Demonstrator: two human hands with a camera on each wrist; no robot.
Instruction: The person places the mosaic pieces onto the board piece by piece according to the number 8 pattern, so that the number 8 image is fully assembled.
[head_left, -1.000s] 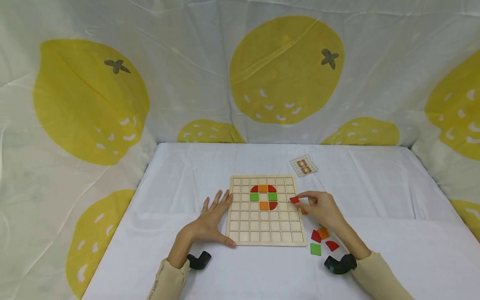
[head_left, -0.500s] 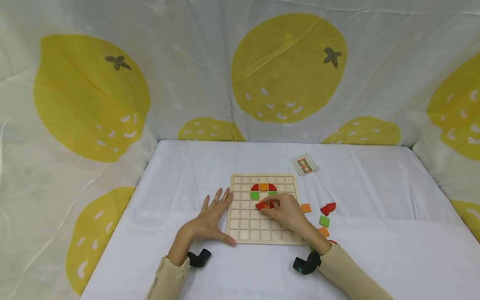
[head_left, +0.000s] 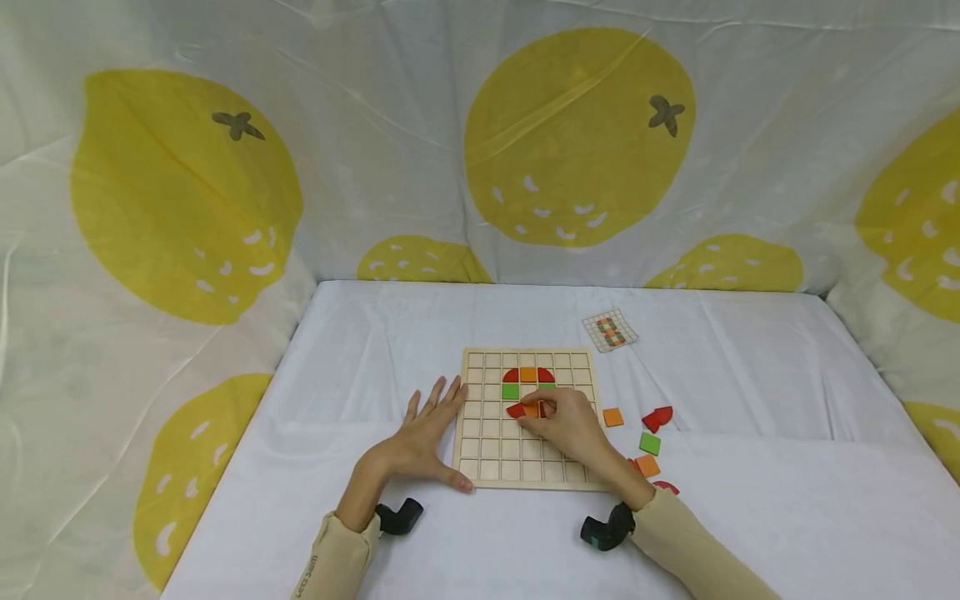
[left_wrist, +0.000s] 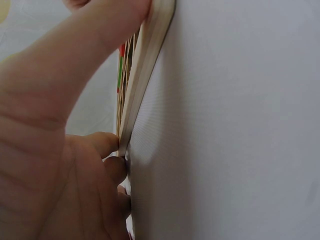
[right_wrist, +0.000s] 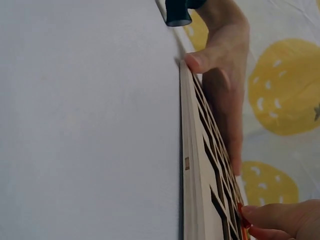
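Note:
A wooden grid board [head_left: 491, 472] lies in the middle of the white table. Spread along its left side is my left hand [head_left: 420, 446], fingertips at the left edge and thumb at the near left corner; the left wrist view shows the thumb [left_wrist: 100, 45] against the rim. Over the board, my right hand [head_left: 570, 422] pinches a red quarter-circle tile [head_left: 515, 411] between thumb and forefinger, just left of an orange square tile [head_left: 531, 411]. Farther up sit another orange square [head_left: 528, 374], red quarter circles [head_left: 511, 376] and a green square [head_left: 511, 392]. My right hand partly hides the tiles beneath it.
Right of the board lie loose tiles: an orange square [head_left: 612, 417], red pieces [head_left: 657, 418], a green square [head_left: 650, 443] and another orange square [head_left: 647, 465]. A pattern card [head_left: 610, 331] lies beyond the board's far right corner. Lemon-print cloth [head_left: 577, 137] hangs behind the table.
My right hand has carried the red quarter-circle tile leftward from the board's right edge onto the grid, settling beside the lower orange square. Loose tiles at the right came into view. My left hand stays put.

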